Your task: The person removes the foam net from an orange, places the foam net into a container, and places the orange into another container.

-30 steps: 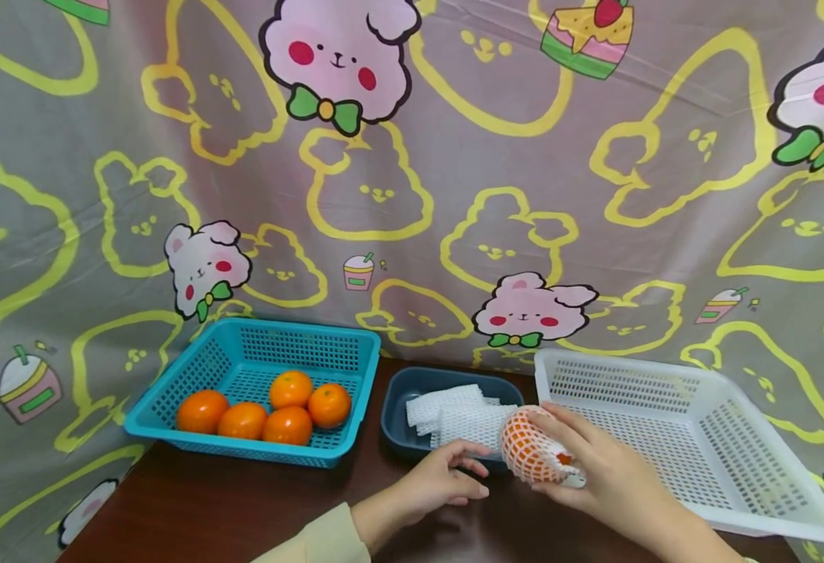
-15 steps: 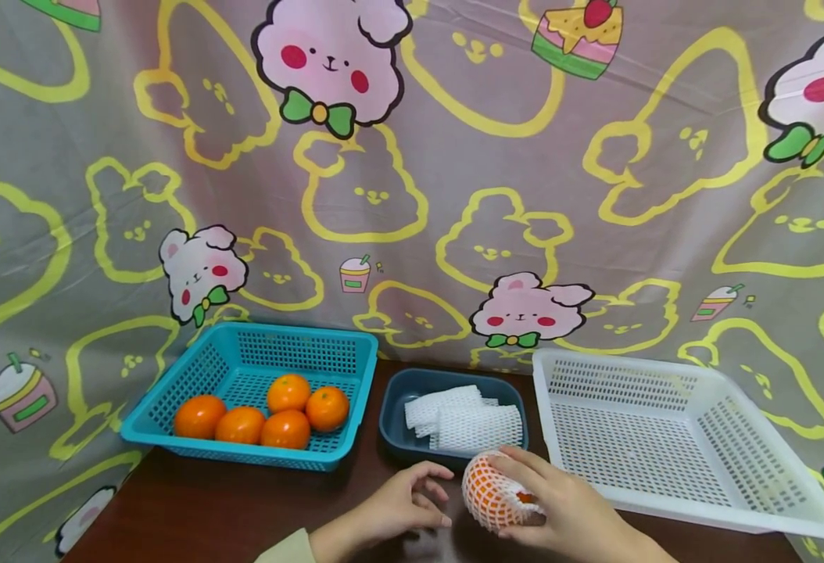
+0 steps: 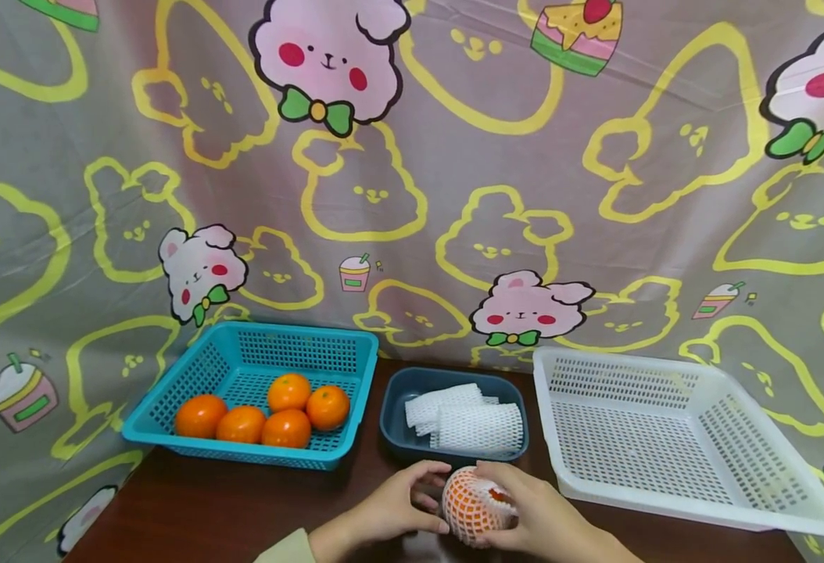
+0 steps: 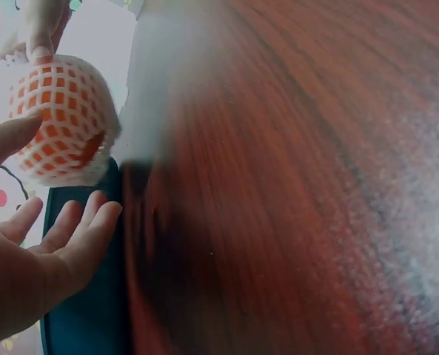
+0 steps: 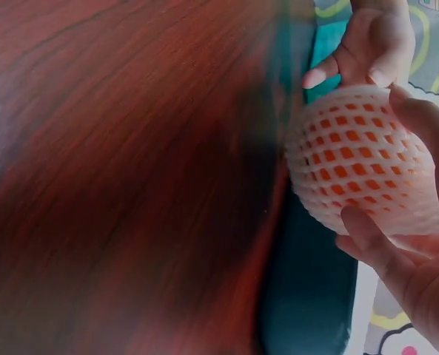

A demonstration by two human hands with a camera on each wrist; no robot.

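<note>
An orange in a white foam net sleeve (image 3: 470, 508) is at the front middle of the head view, over the dark table. My right hand (image 3: 542, 512) grips it from the right, thumb and fingers on either side. Some bare orange peel shows through a gap in the net. From the left, my left hand (image 3: 392, 502) reaches up close to the sleeve with loosely bent fingers. In the left wrist view its thumb overlaps the netted orange (image 4: 60, 118), while the other fingers spread below it. The right wrist view shows right fingertips on the net (image 5: 360, 159).
Behind the hands sits a dark blue tray (image 3: 392, 438) holding white foam net sleeves (image 3: 482, 426). A turquoise basket (image 3: 141, 430) with several bare oranges (image 3: 288, 428) stands left. To the right is a white basket (image 3: 630, 500). A patterned curtain (image 3: 384, 172) hangs behind.
My right hand has brought the netted orange left and toward the front, away from the trays. My left hand has drawn back slightly, and the gap between it and the orange has narrowed.
</note>
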